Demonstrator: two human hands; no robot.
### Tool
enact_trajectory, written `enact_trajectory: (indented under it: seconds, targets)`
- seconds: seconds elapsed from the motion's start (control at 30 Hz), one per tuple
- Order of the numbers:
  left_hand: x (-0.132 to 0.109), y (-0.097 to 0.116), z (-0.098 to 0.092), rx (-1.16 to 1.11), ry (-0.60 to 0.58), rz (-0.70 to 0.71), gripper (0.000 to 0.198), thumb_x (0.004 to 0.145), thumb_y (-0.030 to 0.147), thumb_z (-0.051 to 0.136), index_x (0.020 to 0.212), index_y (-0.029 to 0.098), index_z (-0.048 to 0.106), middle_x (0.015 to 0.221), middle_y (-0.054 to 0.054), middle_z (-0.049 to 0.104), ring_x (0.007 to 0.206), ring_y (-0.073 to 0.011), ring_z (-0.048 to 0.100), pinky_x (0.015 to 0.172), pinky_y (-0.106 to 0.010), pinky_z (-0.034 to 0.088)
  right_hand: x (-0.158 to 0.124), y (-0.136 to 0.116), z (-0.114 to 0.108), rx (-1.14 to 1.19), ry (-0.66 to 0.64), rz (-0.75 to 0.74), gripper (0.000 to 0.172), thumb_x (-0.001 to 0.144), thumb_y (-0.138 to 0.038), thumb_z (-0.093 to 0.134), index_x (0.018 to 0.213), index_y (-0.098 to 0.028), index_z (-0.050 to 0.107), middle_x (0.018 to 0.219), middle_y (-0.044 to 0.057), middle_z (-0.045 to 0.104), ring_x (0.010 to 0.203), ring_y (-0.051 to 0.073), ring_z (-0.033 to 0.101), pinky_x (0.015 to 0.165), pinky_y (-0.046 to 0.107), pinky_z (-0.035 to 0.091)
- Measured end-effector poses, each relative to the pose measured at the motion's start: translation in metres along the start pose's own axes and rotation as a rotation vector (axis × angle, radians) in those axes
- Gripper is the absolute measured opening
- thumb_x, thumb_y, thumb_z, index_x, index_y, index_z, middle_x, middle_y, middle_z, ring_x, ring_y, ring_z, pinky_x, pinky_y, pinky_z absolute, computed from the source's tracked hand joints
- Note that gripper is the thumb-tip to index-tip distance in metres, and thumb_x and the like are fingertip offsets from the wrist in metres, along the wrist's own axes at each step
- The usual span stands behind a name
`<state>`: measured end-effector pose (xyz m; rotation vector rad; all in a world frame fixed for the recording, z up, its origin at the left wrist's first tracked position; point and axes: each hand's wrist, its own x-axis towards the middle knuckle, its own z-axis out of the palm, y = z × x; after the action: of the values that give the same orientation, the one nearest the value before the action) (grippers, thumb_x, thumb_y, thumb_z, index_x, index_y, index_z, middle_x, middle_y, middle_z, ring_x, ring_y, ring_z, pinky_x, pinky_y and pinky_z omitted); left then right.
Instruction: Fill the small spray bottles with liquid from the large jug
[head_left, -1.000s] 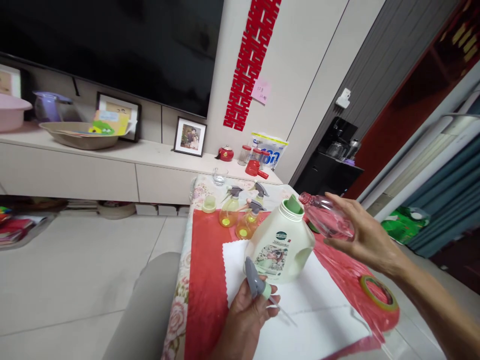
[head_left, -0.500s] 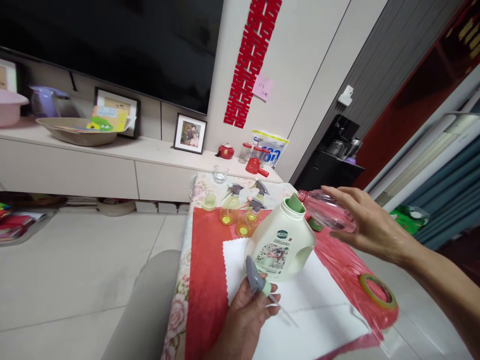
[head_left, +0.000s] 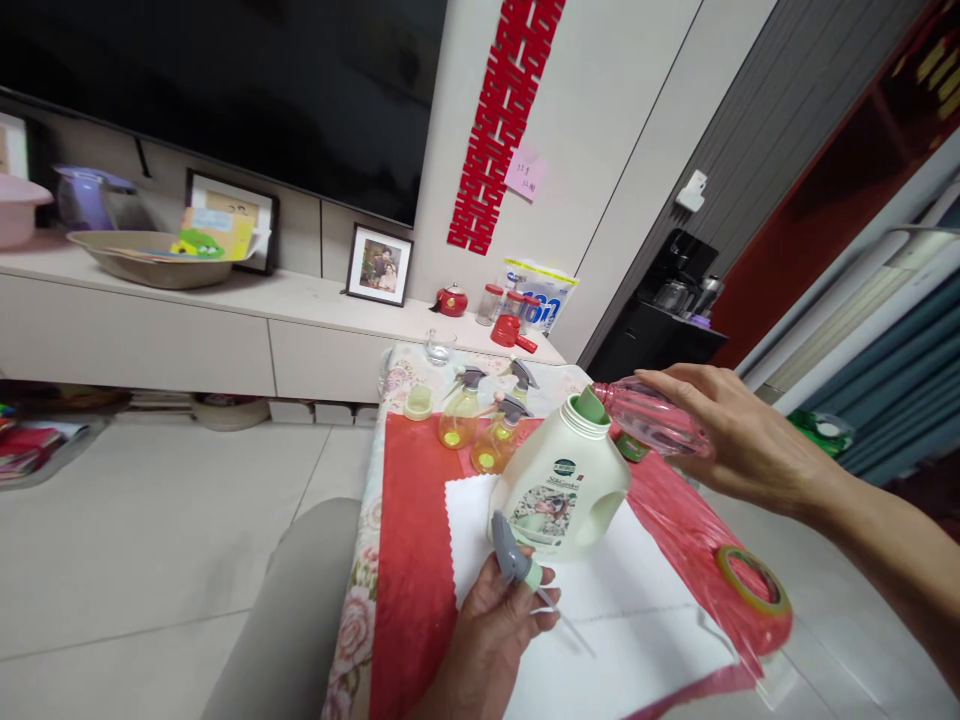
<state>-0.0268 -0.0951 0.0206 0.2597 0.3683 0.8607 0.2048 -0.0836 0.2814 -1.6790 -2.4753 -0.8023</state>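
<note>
My left hand (head_left: pixel 499 625) is closed round a grey spray-bottle trigger head (head_left: pixel 511 555) with a pale green collar; its thin dip tube points down to the right. Just behind it stands a large pale green detergent jug (head_left: pixel 566 485), uncapped, with a green spout in its neck. At the right, my right hand (head_left: pixel 720 425) grips a clear pink bottle (head_left: pixel 649 412). That bottle is tipped nearly level, its mouth at the jug's spout. Whether liquid is flowing I cannot tell. Several spray bottles with yellow liquid, such as this one (head_left: pixel 459 418), stand behind the jug.
White paper (head_left: pixel 637 640) lies under the jug on a red sheet (head_left: pixel 412 560) covering a floral-clothed table. A roll of tape (head_left: pixel 754 580) rests at the right edge. A pale green cap (head_left: pixel 418 402) and glass cup (head_left: pixel 440 346) sit at the back, before a long cabinet (head_left: pixel 187 340).
The pink bottle and my right hand have shifted slightly up and left, with the bottle's mouth still at the spout. My left hand has hardly moved.
</note>
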Motion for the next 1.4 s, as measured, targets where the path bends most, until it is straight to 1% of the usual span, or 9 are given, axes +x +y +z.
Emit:
enact_trajectory:
  seconds: [0.17, 0.3, 0.5, 0.67, 0.83, 1.0, 1.1, 1.2, 1.4]
  targets:
    - [0.001, -0.002, -0.003, 0.012, -0.010, -0.008, 0.049, 0.069, 0.031, 0.092, 0.109, 0.021, 0.066, 0.100, -0.007, 0.074, 0.094, -0.0228, 0.071, 0.088, -0.037, 0.047, 0.003, 0.000, -0.002, -0.040, -0.015, -0.010, 0.072, 0.085, -0.027, 0.057, 0.155, -0.026, 0.036, 0.135, 0.016, 0.051, 0.113, 0.033, 0.055, 0.093, 0.051, 0.052]
    - [0.003, -0.005, -0.006, 0.007, -0.016, -0.002, 0.048, 0.070, 0.033, 0.090, 0.110, 0.022, 0.067, 0.101, -0.007, 0.074, 0.093, -0.0226, 0.070, 0.088, -0.037, 0.047, 0.005, 0.001, -0.004, -0.047, -0.029, -0.027, 0.074, 0.084, -0.025, 0.057, 0.154, -0.026, 0.036, 0.135, 0.016, 0.051, 0.116, 0.033, 0.054, 0.095, 0.051, 0.051]
    - [-0.001, -0.001, -0.003, 0.014, -0.036, -0.003, 0.042, 0.073, 0.032, 0.089, 0.109, 0.023, 0.069, 0.103, -0.008, 0.074, 0.096, -0.0225, 0.070, 0.090, -0.037, 0.045, 0.007, 0.002, -0.007, -0.056, -0.049, -0.046, 0.078, 0.081, -0.022, 0.059, 0.154, -0.027, 0.034, 0.136, 0.016, 0.050, 0.117, 0.033, 0.053, 0.093, 0.050, 0.053]
    - [-0.002, 0.000, -0.002, 0.008, -0.035, -0.011, 0.042, 0.071, 0.032, 0.091, 0.107, 0.023, 0.070, 0.102, -0.008, 0.074, 0.095, -0.0226, 0.070, 0.090, -0.037, 0.045, 0.008, 0.003, -0.008, -0.077, -0.059, -0.062, 0.078, 0.080, -0.020, 0.058, 0.154, -0.025, 0.036, 0.136, 0.016, 0.049, 0.117, 0.032, 0.052, 0.093, 0.048, 0.053]
    - [0.000, 0.000, -0.002, -0.011, -0.016, -0.022, 0.051, 0.062, 0.033, 0.096, 0.104, 0.023, 0.069, 0.098, -0.007, 0.075, 0.091, -0.0226, 0.070, 0.087, -0.037, 0.046, 0.009, 0.004, -0.010, -0.076, -0.061, -0.063, 0.077, 0.080, -0.020, 0.059, 0.154, -0.026, 0.037, 0.137, 0.015, 0.049, 0.117, 0.032, 0.052, 0.092, 0.047, 0.053]
    - [0.004, -0.004, -0.007, -0.009, -0.030, -0.015, 0.050, 0.066, 0.034, 0.094, 0.108, 0.023, 0.069, 0.100, -0.008, 0.075, 0.093, -0.0230, 0.071, 0.089, -0.038, 0.046, 0.011, 0.005, -0.011, -0.111, -0.073, -0.079, 0.078, 0.080, -0.019, 0.061, 0.154, -0.026, 0.036, 0.135, 0.016, 0.049, 0.115, 0.031, 0.052, 0.091, 0.046, 0.053]
    - [0.005, -0.006, -0.008, -0.031, -0.023, -0.006, 0.053, 0.063, 0.036, 0.095, 0.107, 0.023, 0.070, 0.099, -0.008, 0.075, 0.090, -0.0229, 0.071, 0.087, -0.038, 0.046, 0.012, 0.006, -0.010, -0.138, -0.079, -0.077, 0.077, 0.080, -0.019, 0.063, 0.153, -0.026, 0.037, 0.135, 0.015, 0.048, 0.114, 0.031, 0.052, 0.090, 0.045, 0.053]
    - [0.004, -0.005, -0.007, -0.015, -0.030, -0.024, 0.049, 0.065, 0.033, 0.094, 0.107, 0.023, 0.070, 0.100, -0.008, 0.075, 0.093, -0.0228, 0.071, 0.088, -0.037, 0.046, 0.013, 0.007, -0.010, -0.146, -0.091, -0.083, 0.078, 0.080, -0.020, 0.064, 0.153, -0.027, 0.037, 0.137, 0.015, 0.048, 0.115, 0.031, 0.052, 0.090, 0.044, 0.054]
    - [0.006, -0.008, -0.010, -0.038, -0.026, -0.010, 0.050, 0.063, 0.034, 0.095, 0.105, 0.023, 0.071, 0.098, -0.008, 0.076, 0.090, -0.0238, 0.071, 0.087, -0.038, 0.047, 0.015, 0.010, -0.010, -0.164, -0.085, -0.121, 0.079, 0.079, -0.017, 0.064, 0.152, -0.028, 0.037, 0.136, 0.015, 0.048, 0.115, 0.031, 0.051, 0.088, 0.043, 0.054]
